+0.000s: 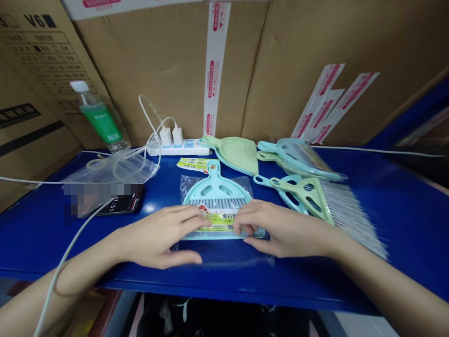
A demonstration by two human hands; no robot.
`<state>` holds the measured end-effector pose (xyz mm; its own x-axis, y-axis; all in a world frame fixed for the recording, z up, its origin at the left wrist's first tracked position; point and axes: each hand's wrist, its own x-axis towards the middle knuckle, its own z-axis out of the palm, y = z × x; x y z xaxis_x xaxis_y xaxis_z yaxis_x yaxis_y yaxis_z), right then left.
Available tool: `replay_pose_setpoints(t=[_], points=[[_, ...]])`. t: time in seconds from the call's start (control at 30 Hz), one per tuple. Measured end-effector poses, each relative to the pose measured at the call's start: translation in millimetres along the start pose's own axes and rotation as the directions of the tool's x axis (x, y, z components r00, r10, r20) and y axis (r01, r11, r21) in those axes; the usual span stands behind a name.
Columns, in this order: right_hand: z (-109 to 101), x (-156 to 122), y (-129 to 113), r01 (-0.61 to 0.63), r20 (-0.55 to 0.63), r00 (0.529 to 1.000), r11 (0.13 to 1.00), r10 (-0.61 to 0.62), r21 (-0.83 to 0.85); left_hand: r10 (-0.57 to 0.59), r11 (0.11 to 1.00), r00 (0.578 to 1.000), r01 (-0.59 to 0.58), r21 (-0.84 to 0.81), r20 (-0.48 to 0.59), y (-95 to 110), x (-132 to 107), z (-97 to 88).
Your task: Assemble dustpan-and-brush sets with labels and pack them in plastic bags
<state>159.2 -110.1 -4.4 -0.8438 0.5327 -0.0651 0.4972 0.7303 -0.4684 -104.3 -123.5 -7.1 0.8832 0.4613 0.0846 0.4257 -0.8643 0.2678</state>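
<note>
Our left hand (159, 236) lies loosely open at the eight o'clock of a packaged brush-and-dustpan set (216, 202), fingers flat on its label side; our right hand (270, 227) lies at four, fingers bent against the package, and we cannot tell whether it pinches the clear film (226, 259). Between our hands, the light-blue set rests near the front of the blue table (414, 201), handle toward twelve, its printed card (224, 217) partly covered by our fingers.

Taking that set as the dial's centre, we see, from the left, a white cable (67, 255) at eight, crossing our left forearm; a green-labelled bottle (101, 119) at ten; a crumpled clear bag (140, 166) near it; a dark phone (121, 206) at nine; a white power strip (191, 149) at eleven, bearing two plugs (165, 137); a loose card (192, 163) just before twelve; a pale-green dustpan (238, 153) at one; a wrapped set (298, 157) at two; and two brushes (312, 199), grey-bristled, at three.
</note>
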Motion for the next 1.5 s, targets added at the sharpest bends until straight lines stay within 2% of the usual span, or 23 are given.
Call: replay_pose_setpoints(t=[0.13,0.37,0.83,0.97,1.17,1.33,1.5], points=[[1.7,-1.1,1.0,0.013,-0.025,1.000,1.000,-0.013,0.015,0.022,0.998,1.000,-0.023,0.050,0.009,-1.1,0.4,2.9],[6.0,-0.9,4.1,0.061,-0.029,0.998,0.998,-0.061,0.005,0.060,0.998,0.997,-0.061,0.016,0.042,-2.0,3.1,3.0],[1.0,-1.1,0.4,0.003,0.049,0.999,1.000,-0.004,0.012,0.030,0.999,0.999,-0.031,0.037,0.035,-1.4,1.7,4.1],[-0.4,-1.8,0.4,-0.027,0.063,0.998,0.999,0.029,-0.024,0.007,0.999,0.997,-0.010,0.038,0.072,0.2,0.8,2.5],[0.3,-1.1,3.0,0.005,0.047,0.999,1.000,-0.005,-0.012,-0.037,0.998,0.987,0.046,-0.053,0.158,5.0,-3.5,-10.5],[2.7,-0.6,6.3,0.014,0.034,0.999,1.000,-0.015,0.018,-0.036,0.991,0.959,0.072,-0.117,0.283,5.2,-6.6,-19.8],[3.1,-0.6,6.8,0.019,0.030,0.999,1.000,-0.020,0.012,-0.044,0.991,0.971,0.073,-0.115,0.234,5.7,-2.8,-14.9]])
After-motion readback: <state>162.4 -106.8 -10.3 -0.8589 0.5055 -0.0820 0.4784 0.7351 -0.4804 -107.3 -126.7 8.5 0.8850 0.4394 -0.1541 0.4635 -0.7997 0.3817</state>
